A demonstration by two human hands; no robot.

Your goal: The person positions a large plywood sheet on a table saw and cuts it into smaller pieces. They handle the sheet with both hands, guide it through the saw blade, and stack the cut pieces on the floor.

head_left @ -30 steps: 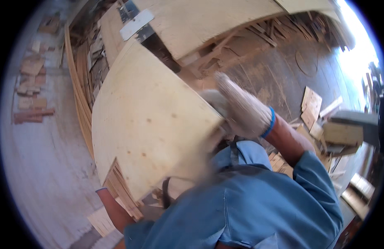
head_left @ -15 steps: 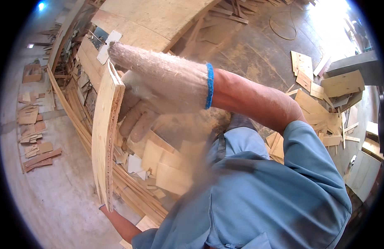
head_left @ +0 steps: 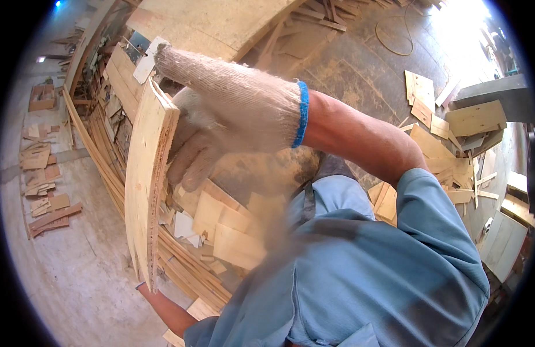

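Note:
A pair of pale plywood boards (head_left: 143, 185) stands on edge at the left, face to face, their layered edges toward me. My right hand (head_left: 221, 110), in a dusty knitted glove with a blue cuff, is beside their upper end. Its thumb side stretches out past the top corner, and the other fingers hang apart along the near edge; whether they press on the wood is unclear. At the boards' lower end my left forearm (head_left: 166, 306) reaches behind them. Only a bit of that cuff shows, so the fingers of my left hand are hidden.
A large wooden panel (head_left: 203, 26) lies at the top. Long strips (head_left: 192, 272) run below the boards. Plywood offcuts (head_left: 238, 246) lie near my legs, with more scrap (head_left: 441, 150) at the right. Small stacked pieces (head_left: 41, 179) line the left floor. A looped cord (head_left: 394, 52) lies farther off.
The boards' upper end has shifted slightly toward me and right. My right hand has moved slightly right, its fingers a little more spread. The left forearm has barely moved.

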